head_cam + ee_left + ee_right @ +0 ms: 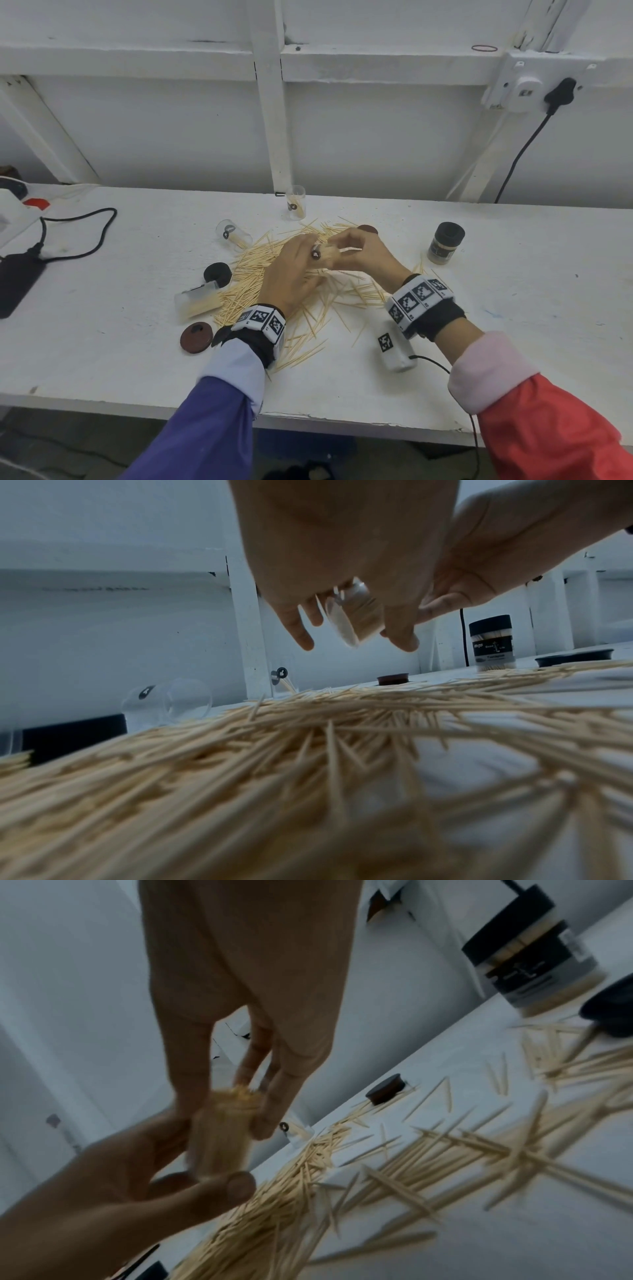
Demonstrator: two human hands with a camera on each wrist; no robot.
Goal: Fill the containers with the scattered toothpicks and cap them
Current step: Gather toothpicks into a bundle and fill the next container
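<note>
**Full vial held over the toothpick pile**

Left hand (291, 270) gripped a packed vial (222, 1139); right hand (356, 250) fingers pinched its open mouth. Below the fingers lay toothpicks (260, 281). Left of them: tipped vial (233, 233), black cap (218, 274). Right: capped jar (445, 243). Beyond: upright vial (296, 202).

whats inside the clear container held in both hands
The clear container is packed with toothpicks, tips showing at its open mouth. How far down they reach is covered by the fingers.
</note>
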